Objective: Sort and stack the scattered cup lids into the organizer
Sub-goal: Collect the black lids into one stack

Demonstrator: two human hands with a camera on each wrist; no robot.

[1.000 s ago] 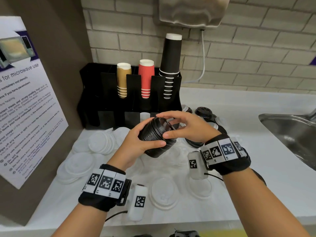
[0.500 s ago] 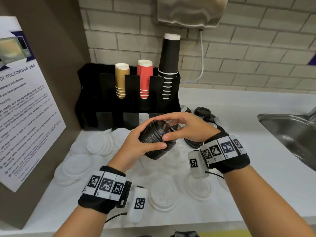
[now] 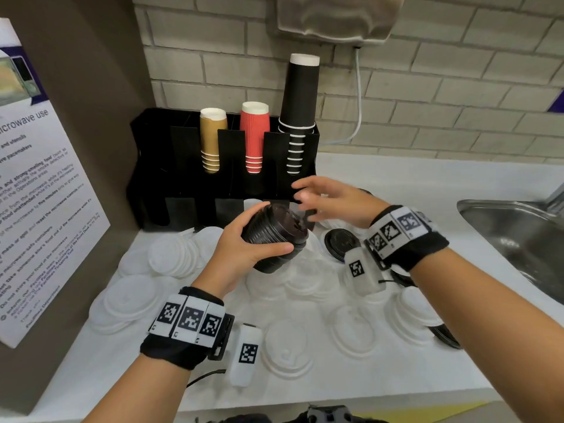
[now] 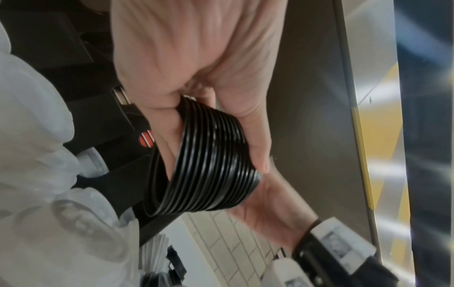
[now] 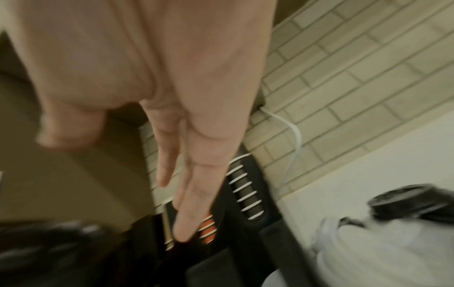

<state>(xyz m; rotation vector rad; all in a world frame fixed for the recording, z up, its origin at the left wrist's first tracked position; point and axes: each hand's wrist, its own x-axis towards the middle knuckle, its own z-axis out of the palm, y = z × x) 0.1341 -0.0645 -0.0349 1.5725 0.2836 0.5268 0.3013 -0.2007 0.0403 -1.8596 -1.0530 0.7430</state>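
Note:
My left hand [image 3: 244,239] grips a stack of black cup lids [image 3: 276,236], held on its side above the counter just in front of the black organizer [image 3: 183,181]; the stack of black lids [image 4: 211,161] fills the left wrist view with fingers curled round it. My right hand [image 3: 323,199] hovers just right of and above the stack, fingers straight and spread, holding nothing; the right hand [image 5: 176,174] points toward the organizer. Many white lids [image 3: 287,346] lie scattered on the white counter [image 3: 427,377]. A loose black lid [image 3: 338,242] lies under my right wrist.
The organizer holds upside-down stacks of tan cups [image 3: 212,138], red cups [image 3: 254,135] and black cups [image 3: 300,108]. A steel sink [image 3: 518,239] is at the right. A printed notice board [image 3: 36,193] stands at the left. A wall-mounted unit [image 3: 335,16] hangs above.
My right hand has let go of the black lid stack and lifted away to the right with fingers straightened. The left hand keeps holding the stack in about the same place.

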